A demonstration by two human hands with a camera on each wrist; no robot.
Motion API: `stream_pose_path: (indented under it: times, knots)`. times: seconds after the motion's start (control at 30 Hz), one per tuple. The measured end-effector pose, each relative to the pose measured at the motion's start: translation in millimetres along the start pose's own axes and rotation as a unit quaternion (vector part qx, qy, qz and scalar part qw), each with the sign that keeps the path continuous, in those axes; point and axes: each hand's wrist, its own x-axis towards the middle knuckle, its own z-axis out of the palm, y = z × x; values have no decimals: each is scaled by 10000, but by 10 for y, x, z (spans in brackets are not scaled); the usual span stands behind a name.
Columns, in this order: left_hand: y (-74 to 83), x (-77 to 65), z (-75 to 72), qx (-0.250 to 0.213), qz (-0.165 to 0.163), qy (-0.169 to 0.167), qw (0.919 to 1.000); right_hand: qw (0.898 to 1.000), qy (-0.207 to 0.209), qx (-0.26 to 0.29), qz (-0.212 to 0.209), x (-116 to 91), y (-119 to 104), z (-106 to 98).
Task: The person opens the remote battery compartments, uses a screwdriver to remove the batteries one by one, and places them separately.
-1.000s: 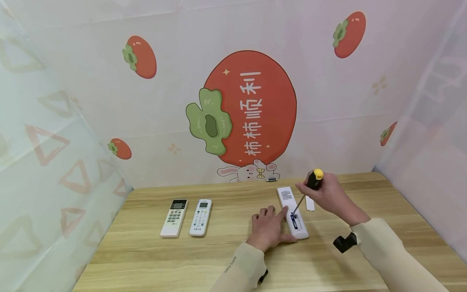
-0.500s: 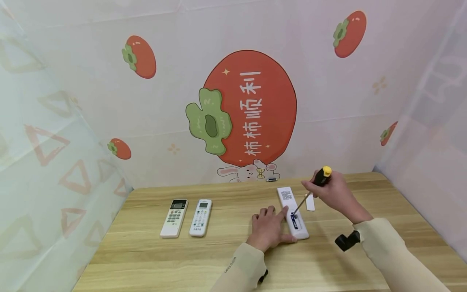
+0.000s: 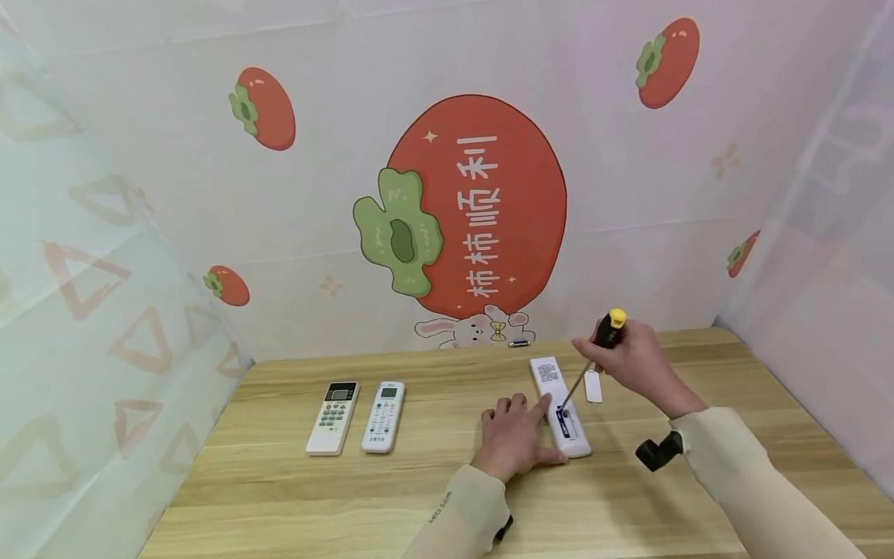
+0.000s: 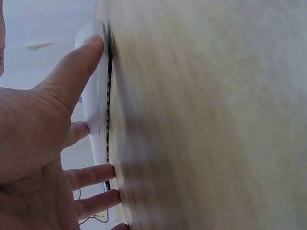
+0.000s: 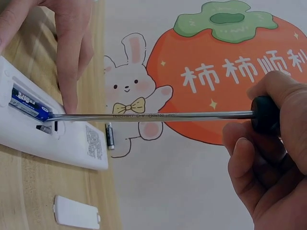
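Observation:
A white remote control [image 3: 548, 376] lies back side up on the table, its battery compartment uncovered. Inside the compartment sits a blue battery [image 5: 29, 105]. My left hand [image 3: 511, 441] is spread beside the remote, index finger and thumb pressing on its left side and near end. In the left wrist view the thumb [image 4: 72, 72] lies straight along the remote's edge. My right hand [image 3: 641, 363] grips the black and yellow handle of a screwdriver [image 5: 192, 116]. The screwdriver slants down to the left, its tip right at the end of the blue battery.
A white battery cover [image 3: 593, 387] lies just right of the remote. By the back wall is a loose dark battery [image 3: 520, 344]. Two more remote controls, one with a dark top [image 3: 333, 419] and one white [image 3: 383, 418], lie face up on the left.
The screwdriver's handle has swung right, then partly back left and a little higher, with the tip staying in the compartment. The left hand and the remote have not moved.

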Motion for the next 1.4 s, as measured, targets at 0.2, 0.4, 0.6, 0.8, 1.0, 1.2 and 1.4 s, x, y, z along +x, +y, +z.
stream_pose_path:
  times: [0.2, 0.4, 0.6, 0.8, 1.0, 1.2, 1.4]
  knots:
    - [6, -5, -10, 14, 27, 22, 10000, 9998, -195, -14, 90, 106, 7, 15]
    - [5, -6, -18, -11, 23, 12, 10000, 9987, -461, 70, 204, 197, -26, 39]
    - [-1, -12, -12, -14, -4, 26, 10000, 9977, -597, 72, 315, 257, -81, 69]
    - [4, -11, -13, -113, -43, -8, 9999, 9971, -637, -21, 427, 288, -122, 95]
    - [20, -15, -23, -125, -90, -42, 9999, 9966, -610, -72, 556, 332, -158, 130]
    - [36, -19, -30, -256, -133, -80, 9996, 9950, -721, -46, 686, 367, -210, 166]
    - [45, -27, -47, -266, -110, -51, 9996, 9954, -611, -119, 727, 359, -253, 226]
